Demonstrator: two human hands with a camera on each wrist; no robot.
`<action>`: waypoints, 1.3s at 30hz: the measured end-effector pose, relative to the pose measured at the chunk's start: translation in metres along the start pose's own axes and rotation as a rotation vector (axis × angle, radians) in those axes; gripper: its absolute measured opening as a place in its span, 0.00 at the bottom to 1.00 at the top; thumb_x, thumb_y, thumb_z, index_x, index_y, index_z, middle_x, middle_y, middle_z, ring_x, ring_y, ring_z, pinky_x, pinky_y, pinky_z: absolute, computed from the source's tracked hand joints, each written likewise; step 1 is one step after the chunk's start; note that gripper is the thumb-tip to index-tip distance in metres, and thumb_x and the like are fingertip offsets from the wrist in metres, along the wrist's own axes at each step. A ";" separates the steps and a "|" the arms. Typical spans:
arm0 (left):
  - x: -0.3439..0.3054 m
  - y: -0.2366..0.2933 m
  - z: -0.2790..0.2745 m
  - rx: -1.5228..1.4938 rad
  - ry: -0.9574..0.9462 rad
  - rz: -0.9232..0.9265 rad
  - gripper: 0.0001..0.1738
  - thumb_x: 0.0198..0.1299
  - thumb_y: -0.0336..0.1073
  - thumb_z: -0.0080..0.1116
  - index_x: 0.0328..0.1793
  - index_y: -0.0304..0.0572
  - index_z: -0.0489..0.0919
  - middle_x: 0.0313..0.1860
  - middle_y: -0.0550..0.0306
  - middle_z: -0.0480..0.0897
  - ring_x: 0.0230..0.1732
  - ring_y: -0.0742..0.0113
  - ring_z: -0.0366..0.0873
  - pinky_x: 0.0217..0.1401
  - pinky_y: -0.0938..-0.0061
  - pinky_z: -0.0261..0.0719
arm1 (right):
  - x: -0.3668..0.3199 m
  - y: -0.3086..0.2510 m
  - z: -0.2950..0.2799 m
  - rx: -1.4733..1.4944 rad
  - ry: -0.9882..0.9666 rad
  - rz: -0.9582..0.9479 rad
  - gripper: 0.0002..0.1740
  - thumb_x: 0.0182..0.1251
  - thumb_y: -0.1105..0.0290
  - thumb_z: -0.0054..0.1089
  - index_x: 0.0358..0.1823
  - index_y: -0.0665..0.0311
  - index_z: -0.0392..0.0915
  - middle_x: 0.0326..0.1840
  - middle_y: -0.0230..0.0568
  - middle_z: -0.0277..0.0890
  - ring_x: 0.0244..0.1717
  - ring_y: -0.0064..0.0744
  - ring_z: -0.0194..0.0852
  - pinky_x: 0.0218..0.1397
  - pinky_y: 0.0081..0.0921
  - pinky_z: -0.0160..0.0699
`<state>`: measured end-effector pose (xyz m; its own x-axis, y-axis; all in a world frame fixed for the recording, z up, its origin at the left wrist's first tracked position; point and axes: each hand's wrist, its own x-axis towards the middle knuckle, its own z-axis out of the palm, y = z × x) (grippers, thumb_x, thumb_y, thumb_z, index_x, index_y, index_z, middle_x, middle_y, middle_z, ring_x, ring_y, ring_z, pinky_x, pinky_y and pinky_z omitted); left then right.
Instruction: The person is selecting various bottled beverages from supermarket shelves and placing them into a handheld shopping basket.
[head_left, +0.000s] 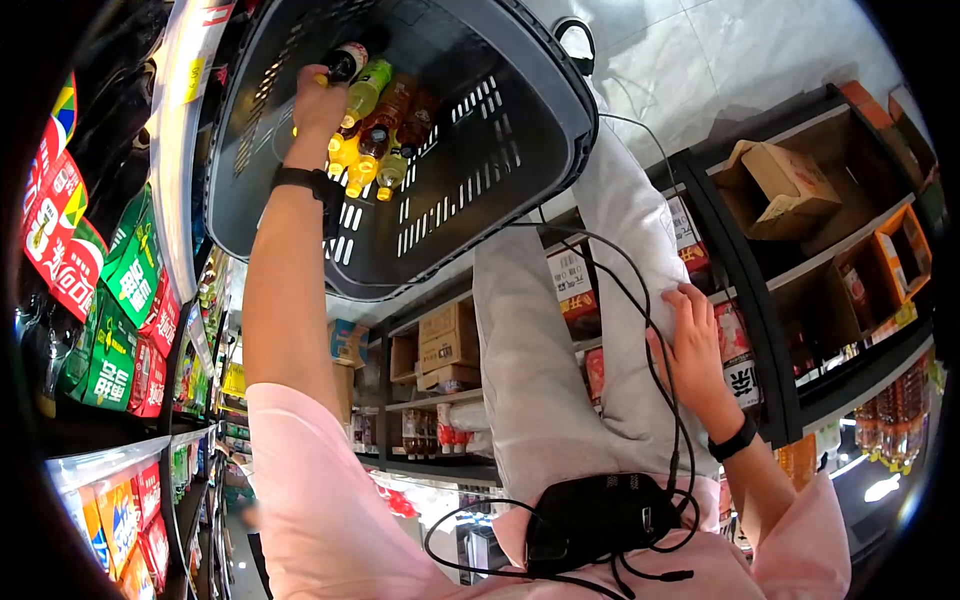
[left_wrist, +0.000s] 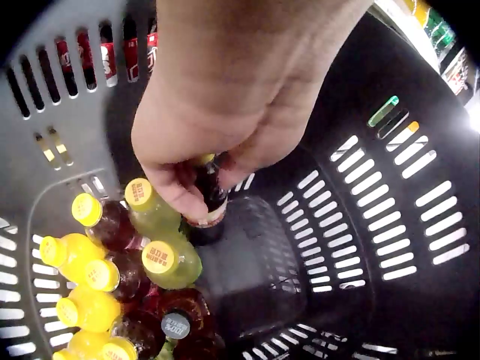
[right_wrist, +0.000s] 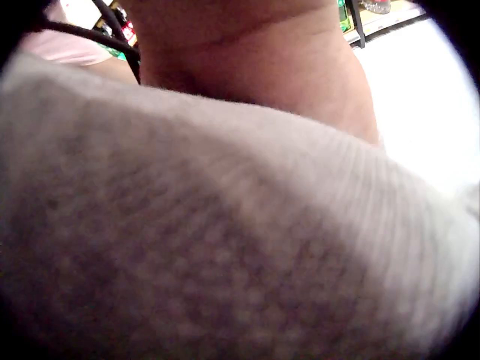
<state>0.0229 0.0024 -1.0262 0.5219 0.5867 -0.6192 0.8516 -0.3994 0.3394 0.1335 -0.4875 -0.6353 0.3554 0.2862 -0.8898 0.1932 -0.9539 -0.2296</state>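
Observation:
Inside a black plastic shopping basket (head_left: 505,60), my left hand (head_left: 318,108) grips a dark drink bottle (head_left: 346,63) near its top. In the left wrist view, thumb and fingers close around the yellow-capped neck of this bottle (left_wrist: 213,199), which stands upright against the other bottles. Beside it crowd several bottles: pale green ones (left_wrist: 174,264), yellow ones (left_wrist: 88,309) and dark ones, mostly yellow-capped, with one grey cap (left_wrist: 175,325). My right hand (head_left: 692,348) rests on the grey trouser leg (head_left: 630,220), fingers extended. The right wrist view shows mostly grey fabric (right_wrist: 225,225) and hides the fingers.
Shelves of red and green drink packs (head_left: 130,270) line the left side. Dark shelving with an opened cardboard box (head_left: 785,190) stands on the right. Black cables (head_left: 640,270) hang from a black pouch (head_left: 600,520) at the waist. Pale floor tiles (head_left: 720,50) lie beyond the basket.

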 end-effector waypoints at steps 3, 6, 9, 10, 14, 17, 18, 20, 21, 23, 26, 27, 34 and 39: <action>-0.010 0.015 -0.008 -0.027 -0.021 -0.145 0.27 0.56 0.44 0.67 0.61 0.48 0.74 0.54 0.37 0.84 0.58 0.38 0.81 0.60 0.56 0.77 | 0.002 -0.008 -0.005 -0.004 0.001 -0.002 0.29 0.67 0.67 0.64 0.66 0.68 0.66 0.67 0.60 0.64 0.67 0.63 0.62 0.70 0.50 0.62; -0.017 0.022 -0.006 -0.061 0.022 -0.166 0.27 0.56 0.45 0.67 0.61 0.48 0.74 0.56 0.36 0.83 0.58 0.39 0.82 0.61 0.58 0.77 | 0.004 -0.016 -0.006 -0.002 0.001 0.011 0.28 0.67 0.68 0.64 0.65 0.68 0.66 0.66 0.60 0.64 0.66 0.63 0.62 0.69 0.49 0.62; -0.017 0.026 -0.004 -0.117 -0.031 -0.264 0.29 0.56 0.47 0.68 0.62 0.48 0.74 0.57 0.37 0.84 0.58 0.41 0.82 0.63 0.60 0.76 | 0.006 -0.018 -0.004 -0.010 0.012 0.010 0.27 0.66 0.69 0.64 0.64 0.68 0.66 0.66 0.60 0.64 0.66 0.63 0.61 0.69 0.49 0.62; -0.018 0.026 -0.003 -0.117 -0.028 -0.267 0.29 0.56 0.47 0.68 0.62 0.48 0.74 0.57 0.37 0.84 0.58 0.41 0.82 0.63 0.60 0.76 | 0.006 -0.019 -0.004 -0.011 0.011 0.007 0.27 0.66 0.69 0.64 0.64 0.68 0.66 0.66 0.60 0.64 0.66 0.63 0.61 0.69 0.49 0.62; -0.026 0.009 0.001 -0.290 0.046 -0.129 0.35 0.60 0.41 0.69 0.72 0.42 0.70 0.49 0.46 0.83 0.35 0.64 0.84 0.35 0.71 0.83 | 0.004 -0.020 -0.004 -0.023 0.019 -0.006 0.27 0.66 0.69 0.64 0.63 0.68 0.67 0.66 0.61 0.64 0.66 0.63 0.62 0.68 0.50 0.63; -0.046 0.007 -0.005 -0.278 0.099 -0.082 0.38 0.62 0.41 0.67 0.77 0.40 0.66 0.54 0.45 0.83 0.39 0.65 0.85 0.36 0.71 0.83 | 0.001 -0.015 0.000 -0.045 0.042 -0.044 0.27 0.66 0.68 0.65 0.63 0.68 0.67 0.66 0.60 0.64 0.66 0.63 0.62 0.68 0.50 0.63; -0.054 0.006 -0.010 -0.245 0.142 -0.094 0.39 0.63 0.41 0.66 0.78 0.39 0.65 0.56 0.44 0.82 0.41 0.65 0.85 0.37 0.71 0.83 | 0.000 -0.013 0.003 -0.053 0.054 -0.065 0.27 0.66 0.67 0.65 0.64 0.68 0.68 0.66 0.60 0.64 0.66 0.63 0.62 0.69 0.50 0.63; -0.086 0.012 -0.024 -0.304 0.157 -0.084 0.36 0.67 0.41 0.63 0.78 0.37 0.65 0.60 0.42 0.81 0.44 0.63 0.84 0.40 0.69 0.85 | -0.003 -0.010 0.008 -0.036 0.054 -0.047 0.28 0.67 0.64 0.65 0.64 0.67 0.68 0.66 0.59 0.64 0.67 0.62 0.63 0.69 0.50 0.63; -0.112 0.030 -0.045 -0.261 0.083 -0.148 0.36 0.68 0.43 0.63 0.79 0.39 0.65 0.63 0.42 0.79 0.47 0.60 0.83 0.42 0.69 0.85 | -0.006 -0.009 0.010 -0.027 0.047 -0.028 0.29 0.67 0.62 0.64 0.65 0.67 0.68 0.67 0.58 0.65 0.67 0.61 0.63 0.70 0.50 0.63; -0.169 0.060 -0.080 -0.342 -0.007 -0.211 0.37 0.68 0.50 0.60 0.76 0.36 0.68 0.69 0.37 0.77 0.71 0.41 0.73 0.73 0.58 0.68 | -0.010 -0.004 0.017 -0.018 0.056 -0.050 0.30 0.67 0.59 0.64 0.65 0.67 0.68 0.67 0.57 0.65 0.68 0.61 0.63 0.70 0.50 0.64; -0.263 0.080 -0.130 -0.746 -0.141 -0.125 0.12 0.75 0.36 0.52 0.55 0.38 0.79 0.37 0.61 0.82 0.34 0.76 0.79 0.35 0.77 0.78 | -0.017 -0.007 0.020 -0.019 0.101 -0.143 0.32 0.68 0.55 0.63 0.66 0.67 0.68 0.67 0.58 0.66 0.68 0.62 0.63 0.70 0.51 0.65; -0.293 0.078 -0.146 -0.750 -0.167 -0.054 0.11 0.75 0.38 0.52 0.50 0.39 0.80 0.32 0.62 0.82 0.30 0.77 0.78 0.30 0.77 0.76 | -0.020 -0.005 0.025 -0.001 0.086 -0.160 0.33 0.69 0.54 0.62 0.67 0.67 0.67 0.68 0.59 0.66 0.68 0.62 0.62 0.70 0.51 0.65; -0.485 0.097 -0.340 -0.238 -0.090 0.206 0.12 0.69 0.41 0.58 0.37 0.40 0.80 0.28 0.42 0.82 0.30 0.47 0.82 0.35 0.57 0.75 | -0.012 0.004 0.044 0.159 -0.040 -0.310 0.33 0.73 0.52 0.57 0.71 0.67 0.70 0.66 0.60 0.75 0.66 0.60 0.73 0.67 0.46 0.72; -0.543 0.115 -0.491 -0.401 0.406 0.486 0.05 0.68 0.32 0.59 0.42 0.39 0.82 0.31 0.52 0.84 0.32 0.68 0.80 0.40 0.73 0.79 | -0.087 -0.064 -0.003 0.153 -0.159 -0.133 0.35 0.71 0.50 0.57 0.72 0.64 0.70 0.65 0.60 0.77 0.68 0.56 0.74 0.69 0.40 0.72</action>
<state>-0.1387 -0.0158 -0.3033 0.7546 0.6543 -0.0498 0.4319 -0.4381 0.7884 0.0936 -0.4511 -0.5422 0.1853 0.4038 -0.8959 0.0842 -0.9148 -0.3949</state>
